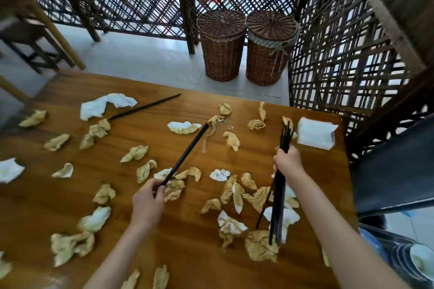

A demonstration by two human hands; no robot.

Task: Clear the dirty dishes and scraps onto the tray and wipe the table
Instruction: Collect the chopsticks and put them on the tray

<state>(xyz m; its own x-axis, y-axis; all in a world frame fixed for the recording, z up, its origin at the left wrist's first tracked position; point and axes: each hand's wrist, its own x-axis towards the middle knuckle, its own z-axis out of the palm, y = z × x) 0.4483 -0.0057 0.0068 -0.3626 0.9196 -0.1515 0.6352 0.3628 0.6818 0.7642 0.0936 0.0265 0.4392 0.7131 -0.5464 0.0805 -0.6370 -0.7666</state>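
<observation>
My left hand (149,199) pinches the near end of a single black chopstick (187,151) that slants up and right over the wooden table (164,230). My right hand (287,162) is closed around a bundle of black chopsticks (279,206) held nearly upright. Another black chopstick (145,107) lies loose at the far left of the table. Crumpled, stained napkins (259,245) and white tissues (105,104) are scattered all over the tabletop. A tray with stacked dishes (404,258) shows at the lower right edge.
A clear pack of white napkins (315,132) sits at the table's far right corner. Two lidded wicker baskets (223,47) stand on the floor beyond the table, before a lattice screen. A dark chair (397,166) is at the right, wooden furniture at the far left.
</observation>
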